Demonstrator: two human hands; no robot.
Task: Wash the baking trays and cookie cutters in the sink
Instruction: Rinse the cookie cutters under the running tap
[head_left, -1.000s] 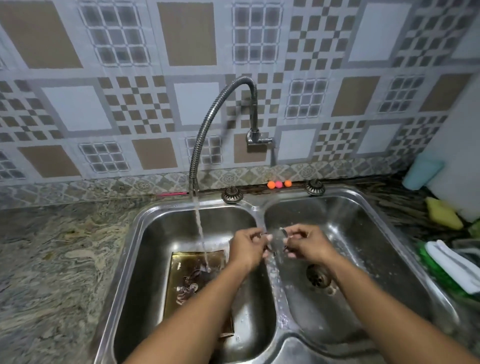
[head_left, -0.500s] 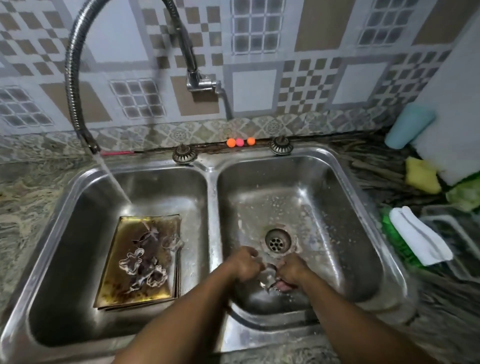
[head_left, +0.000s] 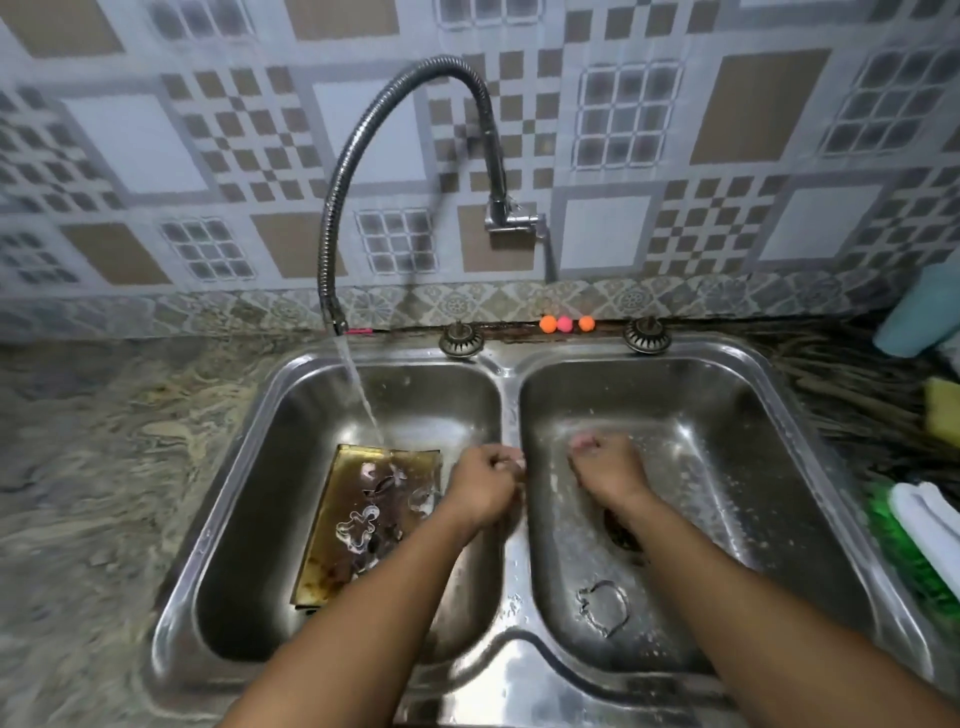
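Note:
A stained golden baking tray (head_left: 332, 540) lies in the left basin with several metal cookie cutters (head_left: 358, 525) on it. Water from the tap (head_left: 332, 218) falls on the tray's far edge. One more cookie cutter (head_left: 604, 607) lies alone on the floor of the right basin. My left hand (head_left: 483, 486) hovers by the divider between the basins, fingers curled, with nothing visible in it. My right hand (head_left: 608, 465) is over the right basin above the drain, fingers curled round a small pink thing (head_left: 583, 441); blur hides what it is.
The steel double sink (head_left: 810, 467) is set in a marbled stone counter (head_left: 104, 493). At the right lie a yellow sponge (head_left: 941, 410), a green scrubber with a white cloth (head_left: 924, 525) and a teal bottle (head_left: 919, 317). Two knobs (head_left: 461, 340) and three small balls (head_left: 565, 323) line the back rim.
The cutter that both hands held now lies in the right basin. My hands have separated and moved up, the left toward the divider. The camera view has swung back left.

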